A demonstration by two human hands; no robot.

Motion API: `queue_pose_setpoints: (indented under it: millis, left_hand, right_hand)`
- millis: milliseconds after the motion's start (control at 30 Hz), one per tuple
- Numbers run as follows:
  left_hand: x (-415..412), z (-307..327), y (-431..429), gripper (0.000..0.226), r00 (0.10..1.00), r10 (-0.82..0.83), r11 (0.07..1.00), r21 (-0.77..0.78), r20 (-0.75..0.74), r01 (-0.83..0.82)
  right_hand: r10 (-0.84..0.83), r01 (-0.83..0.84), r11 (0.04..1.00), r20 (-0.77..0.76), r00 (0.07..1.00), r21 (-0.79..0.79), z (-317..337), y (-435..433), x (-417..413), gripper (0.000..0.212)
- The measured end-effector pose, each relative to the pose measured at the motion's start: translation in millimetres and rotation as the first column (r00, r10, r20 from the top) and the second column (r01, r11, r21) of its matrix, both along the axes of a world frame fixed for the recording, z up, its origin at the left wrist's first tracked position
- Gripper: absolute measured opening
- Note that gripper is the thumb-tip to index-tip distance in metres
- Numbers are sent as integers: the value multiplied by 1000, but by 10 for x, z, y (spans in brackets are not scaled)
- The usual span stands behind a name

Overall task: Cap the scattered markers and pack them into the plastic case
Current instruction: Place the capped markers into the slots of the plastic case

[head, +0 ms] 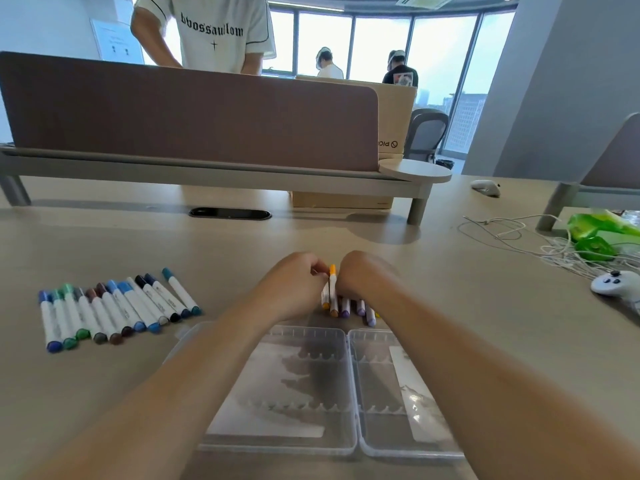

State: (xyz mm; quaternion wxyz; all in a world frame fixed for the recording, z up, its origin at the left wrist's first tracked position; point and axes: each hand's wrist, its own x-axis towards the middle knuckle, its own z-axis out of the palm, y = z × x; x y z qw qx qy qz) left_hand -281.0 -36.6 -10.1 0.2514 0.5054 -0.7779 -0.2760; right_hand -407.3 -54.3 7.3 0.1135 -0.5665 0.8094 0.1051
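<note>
A clear case (311, 393) is lying open on the table (467, 323) nearest the camera, its two ribbed halves side by side and holding no markers. Just beyond it, the left hand (294, 285) is pinching an orange marker (332, 282) with curled fingers. The marker is white-bodied, showing an orange cap at its far end. The right hand (363, 275) is curling over a bunch (360, 310) of purple- and orange-tipped markers. Its fingers are hiding, so I cannot tell what it is grasping. To the left, a row (117, 310) of capped blue, green, brown and grey markers is lying packed together. Farther right, cables (519, 237) and a white controller (613, 284) are resting.
</note>
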Motion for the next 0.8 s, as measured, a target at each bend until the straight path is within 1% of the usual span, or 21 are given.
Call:
queue_pose_setpoints:
  millis: [167, 267, 333, 433, 533, 600, 700, 800]
  left_hand:
    - [60, -23, 24, 15, 999, 20, 1000, 5, 29, -20]
    - [42, 11, 113, 13, 1000, 24, 1000, -1, 13, -24]
    - [-7, 25, 193, 13, 1000, 15, 1000, 7, 2, -15]
    - [-142, 44, 372, 9, 999, -49, 999, 10, -3, 50]
    - [-325, 29, 607, 21, 982, -165, 986, 3, 87, 165]
    - [-437, 11, 754, 26, 974, -200, 979, -14, 107, 202]
    - [-585, -62, 878, 25, 959, -251, 967, -9, 133, 254]
    - [-685, -70, 1030, 35, 933, -276, 956, -30, 232, 291]
  right_hand:
    - [29, -30, 999, -24, 999, -26, -22, 3, 17, 20]
    - [80, -80, 992, -2, 997, -93, 42, 99, -34, 16]
    - [78, -75, 996, 61, 995, -54, 127, 240, -108, 22]
    - [61, -61, 998, 213, 975, -5, 220, 570, -284, 35]
    - [29, -21, 999, 318, 948, -28, 235, 948, -514, 34]
    - [-8, 14, 1000, 383, 924, -12, 233, 1159, -638, 32]
    - [-29, 18, 999, 402, 915, 31, 214, 1396, -758, 31]
    - [-35, -1, 996, 409, 912, 86, 153, 1566, -816, 31]
